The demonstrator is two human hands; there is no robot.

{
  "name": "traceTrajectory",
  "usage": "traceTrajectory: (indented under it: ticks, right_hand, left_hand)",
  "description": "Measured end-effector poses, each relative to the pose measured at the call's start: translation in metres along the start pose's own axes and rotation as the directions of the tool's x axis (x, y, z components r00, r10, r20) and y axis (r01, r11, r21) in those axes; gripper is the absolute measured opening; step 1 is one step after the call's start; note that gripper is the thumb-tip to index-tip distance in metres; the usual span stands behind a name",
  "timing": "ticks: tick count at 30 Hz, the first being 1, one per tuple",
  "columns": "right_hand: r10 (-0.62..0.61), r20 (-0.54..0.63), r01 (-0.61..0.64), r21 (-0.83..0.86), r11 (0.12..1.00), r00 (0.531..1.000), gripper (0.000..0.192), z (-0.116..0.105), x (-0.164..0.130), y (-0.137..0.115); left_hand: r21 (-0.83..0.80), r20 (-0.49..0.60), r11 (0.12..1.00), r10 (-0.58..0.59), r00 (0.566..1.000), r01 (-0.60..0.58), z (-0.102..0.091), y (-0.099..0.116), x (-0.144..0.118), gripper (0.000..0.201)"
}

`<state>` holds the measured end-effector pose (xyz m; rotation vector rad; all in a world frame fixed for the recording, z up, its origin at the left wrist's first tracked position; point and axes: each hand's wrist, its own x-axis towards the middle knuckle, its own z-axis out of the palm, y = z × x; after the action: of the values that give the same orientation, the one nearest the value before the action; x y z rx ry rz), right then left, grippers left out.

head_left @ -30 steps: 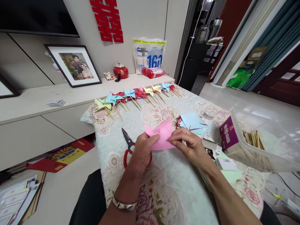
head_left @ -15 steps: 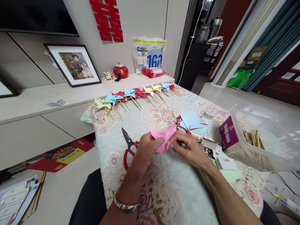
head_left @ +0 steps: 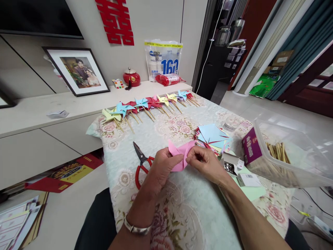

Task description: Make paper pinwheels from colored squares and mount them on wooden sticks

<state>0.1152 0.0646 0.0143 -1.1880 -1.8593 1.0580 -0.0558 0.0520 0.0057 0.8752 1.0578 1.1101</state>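
A pink paper square (head_left: 180,153), partly folded, is pinched between both my hands just above the flowered tablecloth (head_left: 182,215). My left hand (head_left: 159,170) grips its left side with thumb on top. My right hand (head_left: 205,163) pinches its right corner toward the middle. Red-handled scissors (head_left: 140,163) lie shut on the cloth, partly under my left hand. A stack of cut coloured paper squares (head_left: 212,137) with a light blue one on top sits just behind my right hand.
A row of finished paper pinwheels on sticks (head_left: 145,107) lies along the far table edge. A clear plastic bin (head_left: 288,152) with wooden sticks stands at right, a small box of pins (head_left: 230,166) beside it. A low cabinet (head_left: 39,114) runs along the left.
The pink paper has been folded in further and looks smaller, and both hands have drawn closer together. The view has shifted slightly.
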Motion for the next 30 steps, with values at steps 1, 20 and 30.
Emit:
traceTrajectory:
  ticks: [1,20,30]
  right_hand:
    - [0.003,-0.003,-0.003,-0.005,1.000,1.000,0.013,-0.0001,0.0001,-0.0005]
    - [0.025,-0.026,-0.027,-0.066,0.997,0.999,0.016,0.0014,0.0004,-0.0080]
    - [0.023,-0.031,-0.025,-0.079,0.997,0.999,0.016,0.0022,-0.0004,-0.0078]
  left_hand:
    - [0.000,0.005,1.000,0.000,1.000,0.000,-0.0005,-0.0005,0.0000,0.023]
    - [-0.009,-0.032,1.000,-0.025,0.999,0.025,0.0035,0.0028,-0.0031,0.026]
    - [0.014,-0.023,0.999,-0.030,0.999,0.031,0.0042,0.0026,-0.0030,0.026]
